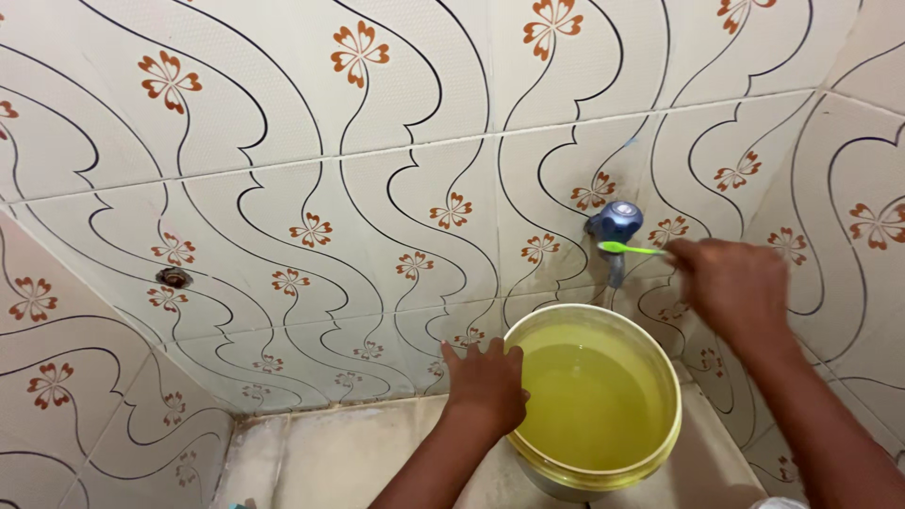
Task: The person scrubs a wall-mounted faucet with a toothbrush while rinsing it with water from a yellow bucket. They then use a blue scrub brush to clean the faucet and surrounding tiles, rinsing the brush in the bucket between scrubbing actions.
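A yellow bucket [660, 443] holding water stands on the floor below a blue wall tap [614, 223]. My left hand [485, 385] rests on the bucket's left rim, fingers spread over the edge. My right hand [733, 287] is raised to the right of the tap and grips a green toothbrush [630, 249], whose head points left and lies against the tap's body. The tap's spout hangs just above the bucket.
Cream wall tiles with black wavy lines and orange flowers cover the walls on all sides. A round metal fitting [174, 277] sits in the left wall. The pale floor [339, 452] meets the wall at a corner on the left.
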